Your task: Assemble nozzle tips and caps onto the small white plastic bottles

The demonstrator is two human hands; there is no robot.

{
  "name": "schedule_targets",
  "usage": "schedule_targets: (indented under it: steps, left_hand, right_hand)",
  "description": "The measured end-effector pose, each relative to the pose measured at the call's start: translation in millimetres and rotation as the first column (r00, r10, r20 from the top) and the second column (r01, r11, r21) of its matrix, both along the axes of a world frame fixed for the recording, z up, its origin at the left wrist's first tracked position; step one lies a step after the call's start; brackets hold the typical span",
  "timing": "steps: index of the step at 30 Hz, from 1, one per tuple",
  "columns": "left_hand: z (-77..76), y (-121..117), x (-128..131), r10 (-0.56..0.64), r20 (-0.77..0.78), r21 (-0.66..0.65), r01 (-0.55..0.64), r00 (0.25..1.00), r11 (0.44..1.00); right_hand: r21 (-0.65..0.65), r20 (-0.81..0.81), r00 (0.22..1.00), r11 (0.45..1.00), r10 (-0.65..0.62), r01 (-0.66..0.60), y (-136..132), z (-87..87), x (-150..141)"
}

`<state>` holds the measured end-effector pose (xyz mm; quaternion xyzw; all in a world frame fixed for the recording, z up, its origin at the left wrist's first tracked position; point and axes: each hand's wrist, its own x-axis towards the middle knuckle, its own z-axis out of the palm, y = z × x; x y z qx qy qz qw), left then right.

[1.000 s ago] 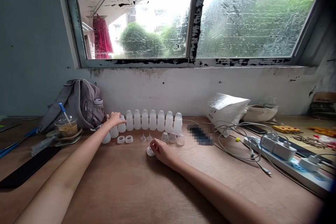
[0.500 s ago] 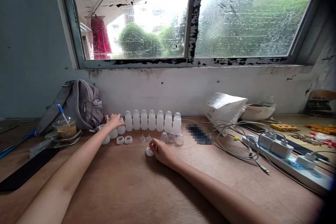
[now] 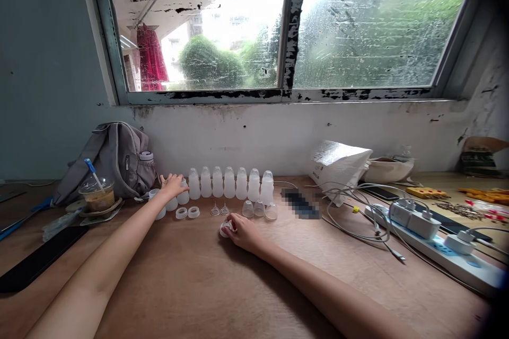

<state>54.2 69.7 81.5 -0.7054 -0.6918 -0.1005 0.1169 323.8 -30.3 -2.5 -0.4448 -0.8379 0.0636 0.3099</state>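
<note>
My left hand (image 3: 172, 186) is over the left end of the bottle row, its fingers spread. Below and beside it stand uncapped milky baby bottles (image 3: 183, 198); whether it touches one is hard to see. My right hand (image 3: 243, 232) rests on the table with thumb and fingers on a white bottle collar (image 3: 225, 230), a clear nipple tip apparently poking up from it. Behind this hand are two loose clear nipples (image 3: 220, 210). Two white collars (image 3: 187, 213) lie to their left, and three clear dome caps (image 3: 259, 209) sit to the right.
Several capped bottles (image 3: 229, 184) line the back. On the left are a grey backpack (image 3: 119, 159), an iced drink cup (image 3: 98, 196) and a black phone-like slab (image 3: 42, 259). A white pouch (image 3: 338, 167), tangled cables (image 3: 342, 217) and a power strip (image 3: 437, 243) occupy the right.
My right fingers have shifted slightly down and around the collar, where a nipple tip now shows. My left hand stays over the bottles.
</note>
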Motion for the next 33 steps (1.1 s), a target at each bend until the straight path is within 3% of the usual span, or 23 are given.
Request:
schedule_targets:
  steps: [8, 12, 14, 16, 19, 22, 25, 33]
  left_hand:
    - [2.8, -7.7, 6.6, 0.042, 0.01, 0.084, -0.042, 0.999, 0.996]
    - [11.5, -23.5, 19.2, 0.073, 0.041, 0.234, -0.081, 0.996, 0.969]
    - [10.9, -40.0, 31.9, 0.002, 0.076, 0.3, -0.024, 0.997, 0.954]
    - [2.7, -62.5, 48.9, -0.184, 0.138, 0.289, 0.138, 0.973, 0.947]
    - [-22.2, -99.2, 78.0, -0.491, 0.298, 0.188, 0.453, 0.819, 0.871]
    - [-48.2, -123.2, 102.2, -0.611, 0.355, 0.156, 0.599, 0.708, 0.785]
    - [-61.7, -126.7, 114.9, -0.624, 0.343, 0.163, 0.61, 0.702, 0.776]
    - [-67.0, -115.9, 111.3, -0.59, 0.294, 0.183, 0.561, 0.752, 0.807]
  right_hand:
    - [0.031, -0.039, 0.999, 0.999, 0.014, -0.013, 0.9, -0.5, 0.7]
    - [0.07, -0.157, 0.988, 0.998, 0.012, -0.001, 3.9, -2.3, 0.9]
    - [0.069, -0.199, 0.98, 0.998, 0.006, 0.008, 5.3, -2.9, 0.7]
    - [0.065, -0.217, 0.976, 0.998, -0.004, 0.019, 5.9, -3.2, 0.4]
    - [0.071, -0.207, 0.978, 0.997, 0.009, 0.006, 5.6, -3.9, 0.2]
    - [0.08, -0.196, 0.979, 0.996, 0.054, -0.039, 4.9, -5.2, 0.8]
    - [0.089, -0.196, 0.977, 0.994, 0.081, -0.064, 4.5, -5.8, 2.3]
    - [0.079, -0.135, 0.984, 0.991, 0.12, -0.11, 0.7, -6.7, 0.0]
